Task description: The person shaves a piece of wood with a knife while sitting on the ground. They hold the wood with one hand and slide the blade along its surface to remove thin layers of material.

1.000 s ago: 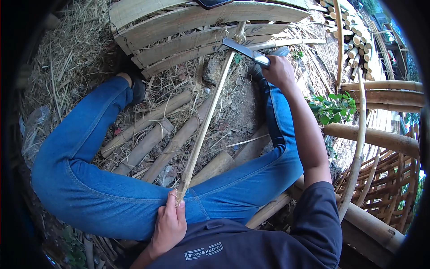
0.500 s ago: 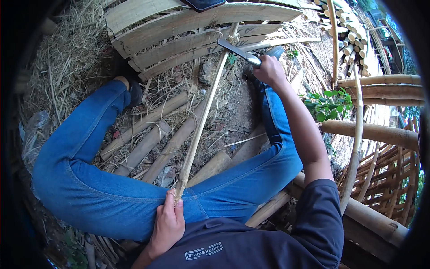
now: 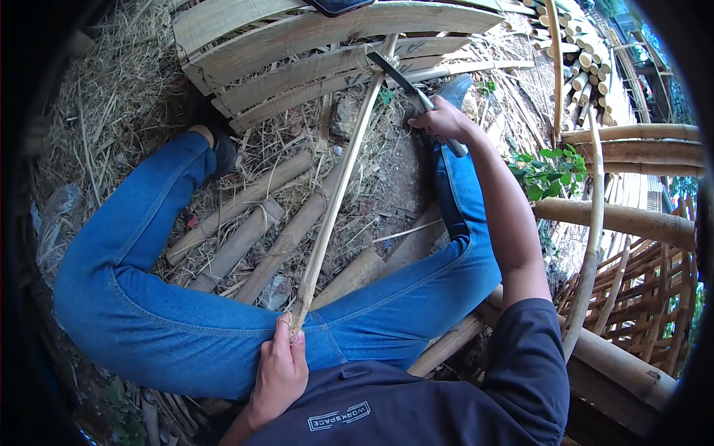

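My left hand (image 3: 281, 369) is closed round the near end of a long pale bamboo strip (image 3: 336, 197), down at my lap. The strip slants away from me, its far part meeting the curved bamboo slats (image 3: 327, 37). In my right hand (image 3: 444, 123), fingers wrapped round the grey handle, is a knife (image 3: 394, 74) with a long dark blade. Its blade lies across or just over the strip's far part, close to the slats; whether it touches cannot be told. The handle's end sticks out below my fist.
Several cut bamboo lengths (image 3: 238, 245) lie on straw between my legs. A dark phone-like device (image 3: 338, 6) rests on the slats. At right stand bamboo rails (image 3: 617, 219), a leafy green plant (image 3: 550, 175), a woven bamboo panel (image 3: 632, 297) and stacked bamboo poles (image 3: 584, 74).
My right hand has shifted slightly down and right and turned the knife, so its blade now tilts more steeply and looks narrower. My left hand and the strip have stayed put.
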A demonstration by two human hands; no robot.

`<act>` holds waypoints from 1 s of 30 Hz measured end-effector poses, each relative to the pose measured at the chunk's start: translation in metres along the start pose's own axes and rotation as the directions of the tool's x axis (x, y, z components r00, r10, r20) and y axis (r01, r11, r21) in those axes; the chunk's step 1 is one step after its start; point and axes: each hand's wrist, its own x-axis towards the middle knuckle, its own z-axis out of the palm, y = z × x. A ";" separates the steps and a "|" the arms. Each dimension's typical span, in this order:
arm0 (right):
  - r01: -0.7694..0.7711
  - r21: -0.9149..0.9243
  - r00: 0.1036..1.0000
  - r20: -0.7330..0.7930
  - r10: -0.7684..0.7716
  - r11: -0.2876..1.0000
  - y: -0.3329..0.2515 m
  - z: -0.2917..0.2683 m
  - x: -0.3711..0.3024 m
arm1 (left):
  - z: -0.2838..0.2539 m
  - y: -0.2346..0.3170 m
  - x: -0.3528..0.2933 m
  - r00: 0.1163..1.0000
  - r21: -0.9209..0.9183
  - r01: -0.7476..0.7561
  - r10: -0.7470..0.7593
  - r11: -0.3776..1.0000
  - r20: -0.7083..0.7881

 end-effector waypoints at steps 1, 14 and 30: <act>0.027 0.029 0.999 0.037 -0.028 0.999 0.003 0.000 0.000 | 0.000 -0.001 0.000 1.000 -0.014 -0.007 0.007 1.000 0.001; 0.015 -0.270 0.888 -0.438 -0.137 0.963 -0.007 0.011 -0.021 | 0.002 -0.005 -0.003 1.000 0.046 0.014 -0.013 0.999 -0.025; 0.354 0.105 0.857 -0.435 -0.277 0.929 -0.017 0.032 -0.069 | 0.001 0.002 0.000 1.000 -0.014 -0.005 0.004 1.000 -0.027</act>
